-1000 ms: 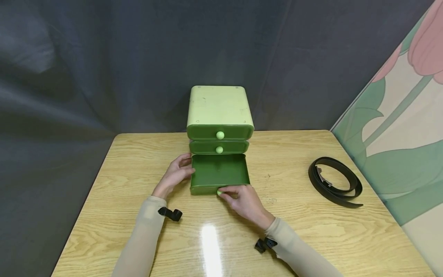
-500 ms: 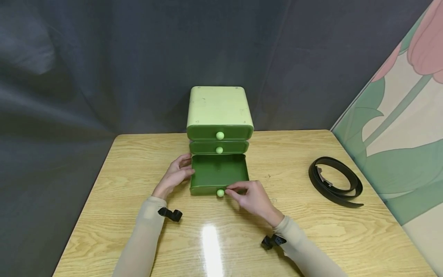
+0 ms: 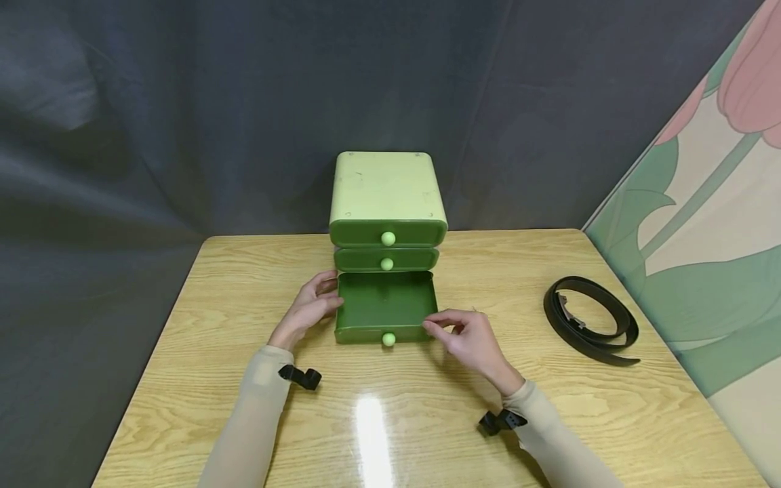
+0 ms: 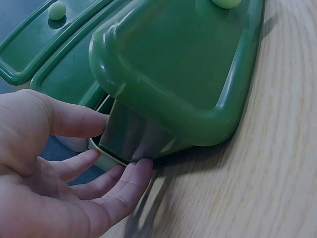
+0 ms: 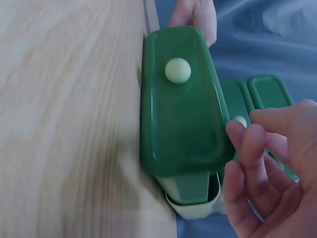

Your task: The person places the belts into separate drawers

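Note:
A small chest of drawers (image 3: 386,183) has a pale green body and dark green fronts. Its bottom drawer (image 3: 388,298) is pulled far out, and nothing lies inside. My left hand (image 3: 310,308) is at the left side of this drawer, thumb and fingertips right at the pale rim (image 4: 111,161) of the chest's opening. My right hand (image 3: 470,339) is by the drawer's front right corner, off the round knob (image 3: 388,339), fingers loosely bent with nothing between them in the right wrist view.
A coiled black belt (image 3: 590,322) with a metal buckle lies on the right of the wooden table (image 3: 244,271). The upper two drawers stay closer in, each with a knob. A dark curtain (image 3: 244,115) hangs behind; a flowered panel (image 3: 720,224) stands right.
My right hand has let go of the bottom drawer's knob and moved right to the drawer's front corner. My left hand and the drawer have stayed in place.

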Demonstrator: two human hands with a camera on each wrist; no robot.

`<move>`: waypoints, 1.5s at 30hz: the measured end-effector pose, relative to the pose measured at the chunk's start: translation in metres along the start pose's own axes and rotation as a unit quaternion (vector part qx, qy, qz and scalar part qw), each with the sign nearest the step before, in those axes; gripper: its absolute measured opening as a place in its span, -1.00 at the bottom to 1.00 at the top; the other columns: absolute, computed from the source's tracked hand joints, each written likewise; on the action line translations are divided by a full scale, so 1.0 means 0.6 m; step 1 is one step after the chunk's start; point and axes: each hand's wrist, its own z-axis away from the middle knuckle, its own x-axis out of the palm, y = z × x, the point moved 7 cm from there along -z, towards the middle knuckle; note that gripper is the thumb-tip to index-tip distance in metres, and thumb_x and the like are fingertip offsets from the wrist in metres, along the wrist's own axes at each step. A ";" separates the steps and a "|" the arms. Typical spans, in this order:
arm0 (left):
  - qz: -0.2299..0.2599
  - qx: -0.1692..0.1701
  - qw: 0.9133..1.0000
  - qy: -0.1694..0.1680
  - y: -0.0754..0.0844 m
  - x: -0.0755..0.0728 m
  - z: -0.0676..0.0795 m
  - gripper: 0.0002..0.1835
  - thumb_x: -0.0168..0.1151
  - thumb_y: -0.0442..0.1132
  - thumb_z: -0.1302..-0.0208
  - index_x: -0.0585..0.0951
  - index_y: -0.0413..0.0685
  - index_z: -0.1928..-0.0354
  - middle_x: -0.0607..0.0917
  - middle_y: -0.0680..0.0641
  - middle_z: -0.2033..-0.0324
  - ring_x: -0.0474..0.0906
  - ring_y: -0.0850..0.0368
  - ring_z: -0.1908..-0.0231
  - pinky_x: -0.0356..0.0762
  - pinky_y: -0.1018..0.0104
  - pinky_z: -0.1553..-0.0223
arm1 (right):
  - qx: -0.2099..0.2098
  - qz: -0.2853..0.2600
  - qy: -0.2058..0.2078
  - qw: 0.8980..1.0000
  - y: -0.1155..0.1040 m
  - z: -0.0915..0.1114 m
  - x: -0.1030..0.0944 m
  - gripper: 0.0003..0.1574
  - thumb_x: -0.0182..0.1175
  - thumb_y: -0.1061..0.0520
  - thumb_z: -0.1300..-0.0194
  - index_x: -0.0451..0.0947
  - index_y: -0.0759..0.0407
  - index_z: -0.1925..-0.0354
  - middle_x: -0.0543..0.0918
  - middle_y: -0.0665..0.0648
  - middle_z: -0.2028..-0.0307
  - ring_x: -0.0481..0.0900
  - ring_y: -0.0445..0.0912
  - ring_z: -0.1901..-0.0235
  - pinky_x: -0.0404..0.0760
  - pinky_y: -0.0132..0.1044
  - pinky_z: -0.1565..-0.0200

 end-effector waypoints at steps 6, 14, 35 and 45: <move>-0.004 0.001 1.000 0.001 0.000 -0.001 0.000 -0.19 0.12 -0.47 -0.46 0.08 -0.27 -0.67 0.24 -0.42 -0.58 0.25 -0.39 -0.56 0.33 -0.19 -0.54 | 0.023 -0.012 0.018 1.000 0.018 0.003 -0.025 -0.84 0.44 0.11 -0.42 0.86 0.15 0.11 0.88 0.15 0.25 0.53 -0.14 0.75 0.49 -0.39 0.68; -0.001 -0.003 1.000 0.000 -0.002 -0.002 -0.001 -0.18 0.13 -0.47 -0.45 0.07 -0.27 -0.67 0.22 -0.41 -0.59 0.25 -0.38 -0.56 0.33 -0.17 -0.54 | 0.051 -0.008 0.027 0.998 0.034 0.009 -0.039 -0.79 0.44 0.07 -0.43 0.85 0.17 0.08 0.88 0.21 0.17 0.61 0.06 0.71 0.52 -0.37 0.66; 0.000 -0.005 1.000 0.003 -0.004 0.000 0.001 -0.18 0.14 -0.46 -0.43 0.10 -0.25 -0.67 0.25 -0.40 -0.58 0.25 -0.38 -0.56 0.43 -0.13 -0.48 | 0.082 0.019 0.048 0.995 0.069 0.040 -0.072 -0.72 0.42 0.09 -0.44 0.82 0.25 0.01 0.83 0.32 -0.01 0.63 0.05 0.69 0.46 -0.36 0.69; -0.002 -0.005 1.000 0.003 -0.004 -0.001 0.002 -0.18 0.15 -0.46 -0.43 0.11 -0.24 -0.67 0.26 -0.39 -0.58 0.26 -0.37 -0.56 0.41 -0.15 -0.50 | 0.093 0.036 0.065 0.993 0.090 0.051 -0.102 -0.69 0.40 0.09 -0.46 0.80 0.25 -0.04 0.85 0.27 0.03 0.69 0.10 0.66 0.41 -0.32 0.75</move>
